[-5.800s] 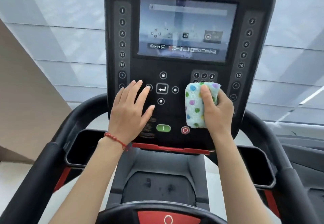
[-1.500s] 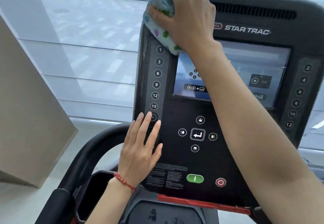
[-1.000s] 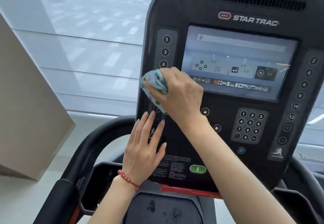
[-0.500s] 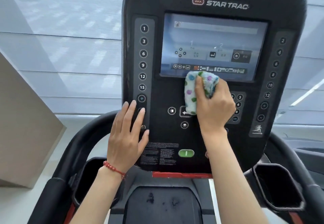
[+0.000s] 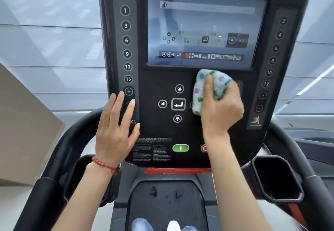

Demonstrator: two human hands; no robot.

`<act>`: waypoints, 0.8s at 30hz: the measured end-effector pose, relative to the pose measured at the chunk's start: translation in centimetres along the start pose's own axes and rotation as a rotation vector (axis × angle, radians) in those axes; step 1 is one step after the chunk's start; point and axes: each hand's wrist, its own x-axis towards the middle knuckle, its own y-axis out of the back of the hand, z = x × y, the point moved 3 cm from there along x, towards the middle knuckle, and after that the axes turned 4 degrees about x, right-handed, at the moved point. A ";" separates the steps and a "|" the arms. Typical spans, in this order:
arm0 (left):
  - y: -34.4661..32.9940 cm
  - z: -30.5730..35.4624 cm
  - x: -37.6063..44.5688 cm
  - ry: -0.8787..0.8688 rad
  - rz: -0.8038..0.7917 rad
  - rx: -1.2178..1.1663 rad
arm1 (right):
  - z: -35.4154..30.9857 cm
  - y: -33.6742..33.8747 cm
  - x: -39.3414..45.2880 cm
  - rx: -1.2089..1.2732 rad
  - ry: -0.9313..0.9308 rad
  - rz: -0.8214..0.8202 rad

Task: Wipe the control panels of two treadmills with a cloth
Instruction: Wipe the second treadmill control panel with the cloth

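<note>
Half the keypad (image 5: 238,86) hides behind cloth (image 5: 204,87) and right hand (image 5: 221,107).

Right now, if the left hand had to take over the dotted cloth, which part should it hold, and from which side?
Probably the lower left end of the cloth. The right hand covers its right half, thumb across the middle, and it is pressed against the control panel, so only that bare end is free. The left hand, flat on the panel's left strip, could come from the left and pinch it.

We see the left hand (image 5: 115,131) flat, fingers (image 5: 118,107) straight and spread, forearm reaching up. Right hand (image 5: 221,107) curled, thumb extended upward, gripping the cloth (image 5: 200,89).
</note>
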 end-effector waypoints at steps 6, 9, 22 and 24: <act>0.6 -0.4 0.3 -0.021 -0.015 -0.055 | -6.2 -3.2 -6.9 -0.013 0.182 -0.158; 0.7 -0.8 0.4 -0.053 -0.010 -0.086 | -6.2 -3.2 -7.3 -0.022 0.195 -0.139; 0.2 -1.5 -0.2 -0.177 0.015 -0.185 | 5.2 4.6 -0.4 -0.205 -0.260 0.109; 0.2 -1.0 -0.3 -0.197 0.008 -0.179 | 6.3 5.3 -0.3 -0.219 -0.288 0.145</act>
